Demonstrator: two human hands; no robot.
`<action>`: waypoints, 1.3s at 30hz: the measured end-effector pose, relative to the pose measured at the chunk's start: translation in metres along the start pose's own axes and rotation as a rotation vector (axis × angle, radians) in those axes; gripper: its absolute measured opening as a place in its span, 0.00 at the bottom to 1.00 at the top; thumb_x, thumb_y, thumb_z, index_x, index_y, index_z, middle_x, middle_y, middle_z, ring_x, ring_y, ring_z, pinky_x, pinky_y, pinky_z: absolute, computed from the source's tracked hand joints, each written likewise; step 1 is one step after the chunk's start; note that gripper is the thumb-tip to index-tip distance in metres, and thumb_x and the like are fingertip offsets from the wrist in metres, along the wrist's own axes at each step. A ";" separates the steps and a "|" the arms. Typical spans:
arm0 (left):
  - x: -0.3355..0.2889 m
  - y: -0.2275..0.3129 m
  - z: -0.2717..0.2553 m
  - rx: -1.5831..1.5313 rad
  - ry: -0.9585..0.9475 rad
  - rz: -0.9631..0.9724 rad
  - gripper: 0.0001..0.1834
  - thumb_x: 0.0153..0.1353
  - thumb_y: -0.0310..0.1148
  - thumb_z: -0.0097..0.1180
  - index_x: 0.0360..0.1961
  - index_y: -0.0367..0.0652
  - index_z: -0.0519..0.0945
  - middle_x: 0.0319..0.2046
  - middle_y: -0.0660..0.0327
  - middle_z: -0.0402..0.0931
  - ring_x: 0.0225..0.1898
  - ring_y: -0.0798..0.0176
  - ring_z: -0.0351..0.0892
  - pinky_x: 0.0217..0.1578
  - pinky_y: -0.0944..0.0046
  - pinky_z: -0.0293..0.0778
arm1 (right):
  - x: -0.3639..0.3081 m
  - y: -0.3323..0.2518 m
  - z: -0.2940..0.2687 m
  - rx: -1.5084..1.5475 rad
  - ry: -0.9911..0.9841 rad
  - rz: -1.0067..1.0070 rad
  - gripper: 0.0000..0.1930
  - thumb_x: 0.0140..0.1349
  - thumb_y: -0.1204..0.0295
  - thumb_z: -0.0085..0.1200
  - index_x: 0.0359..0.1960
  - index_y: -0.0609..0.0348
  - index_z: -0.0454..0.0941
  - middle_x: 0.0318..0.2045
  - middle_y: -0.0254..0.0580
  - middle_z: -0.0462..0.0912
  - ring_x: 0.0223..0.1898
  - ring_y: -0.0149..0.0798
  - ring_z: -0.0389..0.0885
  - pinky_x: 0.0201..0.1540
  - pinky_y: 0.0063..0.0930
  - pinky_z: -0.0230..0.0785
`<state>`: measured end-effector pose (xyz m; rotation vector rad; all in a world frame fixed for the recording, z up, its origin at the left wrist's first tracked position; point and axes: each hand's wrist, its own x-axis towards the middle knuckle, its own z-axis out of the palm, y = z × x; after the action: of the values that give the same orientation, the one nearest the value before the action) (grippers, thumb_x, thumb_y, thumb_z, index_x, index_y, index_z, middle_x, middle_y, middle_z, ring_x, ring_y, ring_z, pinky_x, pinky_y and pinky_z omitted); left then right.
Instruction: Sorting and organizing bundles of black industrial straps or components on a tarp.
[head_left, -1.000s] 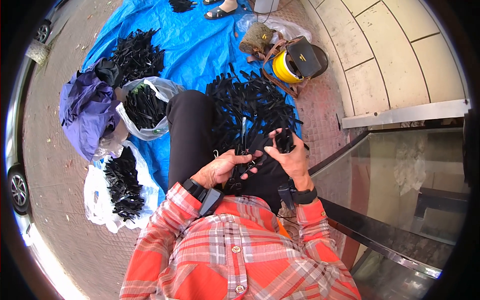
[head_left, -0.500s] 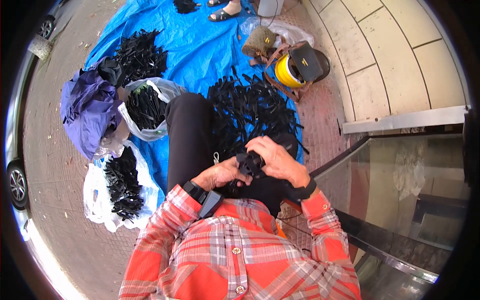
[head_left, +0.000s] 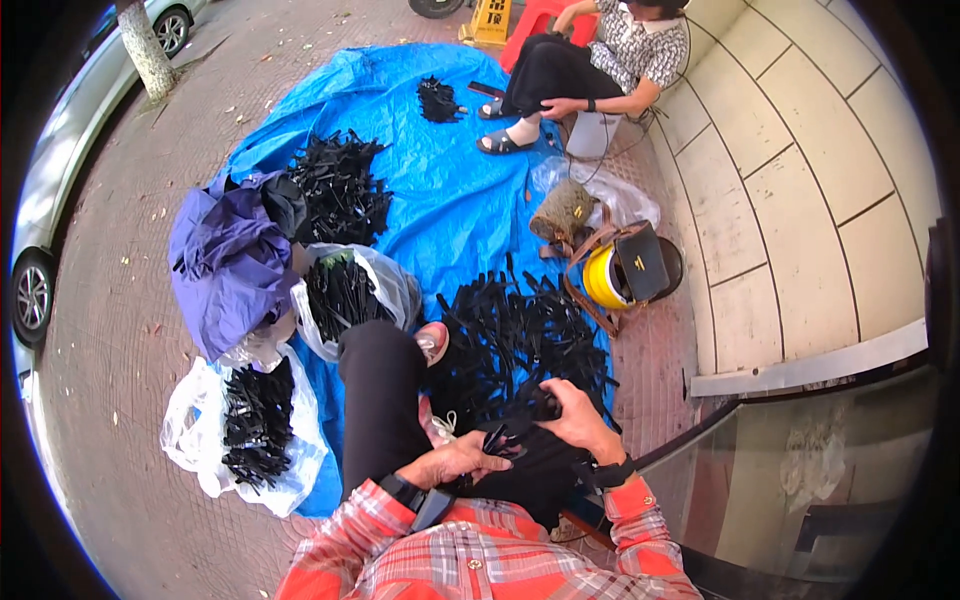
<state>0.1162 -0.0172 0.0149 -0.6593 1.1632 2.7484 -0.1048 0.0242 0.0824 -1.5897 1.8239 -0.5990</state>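
My left hand [head_left: 462, 460] is closed on a small black strap-like piece [head_left: 498, 440], held above my lap. To its right, my right hand [head_left: 582, 418] has thumb and fingers apart and curved beside the near edge of a pile of black strips [head_left: 515, 325]. Dark material shows between its fingers, hard to separate from the pile behind. My black-trousered knee [head_left: 382, 385] rises left of the pile. The exact kind of the strips is too small to make out.
A blue tarp [head_left: 440, 190] bears another black heap [head_left: 345, 190]. White bags [head_left: 400, 285] of strips and a purple cloth [head_left: 225, 265] are at left. A yellow bucket [head_left: 603, 278] and brown bag [head_left: 563, 210] stand right. A seated person [head_left: 590, 75] is at the far end. A glass case [head_left: 760, 470] is near right.
My right hand has come away from the left hand and the black piece, toward the pile. The view has tilted up, bringing the seated person into sight.
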 end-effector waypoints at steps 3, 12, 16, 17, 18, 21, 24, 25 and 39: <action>-0.013 -0.014 -0.019 -0.114 0.086 -0.039 0.19 0.59 0.34 0.60 0.50 0.40 0.77 0.22 0.71 0.70 0.18 0.78 0.61 0.18 0.76 0.56 | 0.050 -0.039 0.000 0.521 0.048 0.090 0.16 0.51 0.69 0.65 0.38 0.62 0.75 0.30 0.32 0.80 0.31 0.24 0.74 0.37 0.21 0.68; -0.022 -0.011 -0.051 -0.122 0.165 0.013 0.16 0.60 0.35 0.57 0.49 0.46 0.78 0.15 0.74 0.62 0.16 0.79 0.56 0.17 0.74 0.52 | 0.263 -0.135 0.128 1.202 -0.496 0.150 0.09 0.56 0.71 0.60 0.33 0.61 0.74 0.21 0.37 0.75 0.18 0.32 0.76 0.21 0.26 0.70; -0.022 -0.011 -0.055 0.062 0.288 0.085 0.19 0.58 0.37 0.59 0.48 0.39 0.76 0.24 0.67 0.73 0.25 0.70 0.70 0.25 0.69 0.67 | 0.320 -0.113 0.236 1.045 -0.584 0.411 0.11 0.52 0.72 0.63 0.33 0.58 0.74 0.18 0.32 0.73 0.17 0.30 0.74 0.19 0.25 0.70; -0.008 -0.036 -0.054 0.075 0.325 0.090 0.21 0.58 0.37 0.58 0.50 0.37 0.75 0.39 0.60 0.78 0.40 0.64 0.75 0.41 0.64 0.71 | 0.328 -0.107 0.255 1.045 -0.527 0.462 0.11 0.51 0.72 0.64 0.32 0.58 0.74 0.18 0.32 0.73 0.17 0.30 0.74 0.19 0.25 0.70; -0.002 -0.034 -0.051 0.052 0.302 0.110 0.24 0.57 0.35 0.59 0.53 0.37 0.72 0.43 0.56 0.77 0.43 0.60 0.75 0.45 0.63 0.70 | 0.340 -0.085 0.269 1.027 -0.416 0.507 0.11 0.50 0.73 0.64 0.32 0.57 0.75 0.19 0.34 0.75 0.17 0.30 0.73 0.18 0.26 0.69; 0.008 -0.048 -0.044 -0.008 0.350 0.267 0.30 0.54 0.34 0.59 0.57 0.36 0.67 0.49 0.46 0.75 0.50 0.50 0.74 0.52 0.58 0.67 | 0.357 -0.084 0.293 1.041 -0.237 0.212 0.16 0.50 0.76 0.64 0.40 0.64 0.73 0.27 0.39 0.79 0.25 0.33 0.78 0.27 0.27 0.72; -0.003 -0.021 -0.049 0.021 0.284 0.138 0.30 0.55 0.35 0.58 0.58 0.36 0.66 0.51 0.44 0.73 0.54 0.47 0.72 0.55 0.57 0.65 | 0.359 -0.088 0.290 0.989 -0.289 0.445 0.34 0.51 0.65 0.64 0.55 0.69 0.62 0.49 0.51 0.72 0.49 0.38 0.72 0.50 0.32 0.65; -0.011 -0.008 -0.050 0.038 0.267 0.070 0.29 0.55 0.35 0.58 0.58 0.36 0.67 0.52 0.44 0.73 0.54 0.47 0.71 0.55 0.57 0.65 | 0.356 -0.097 0.287 0.926 -0.299 0.545 0.40 0.52 0.60 0.63 0.60 0.70 0.57 0.55 0.54 0.67 0.56 0.39 0.67 0.56 0.34 0.60; -0.004 -0.014 -0.042 -0.397 0.461 0.111 0.13 0.65 0.31 0.50 0.49 0.41 0.70 0.39 0.57 0.80 0.24 0.73 0.74 0.19 0.73 0.72 | 0.133 -0.061 0.056 0.151 -0.185 -0.211 0.08 0.59 0.76 0.53 0.39 0.63 0.77 0.33 0.41 0.79 0.35 0.31 0.78 0.39 0.26 0.72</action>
<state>0.1387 -0.0366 -0.0187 -1.3673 0.7172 3.0471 -0.0310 -0.1130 0.0642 -1.6862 1.4539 -0.6453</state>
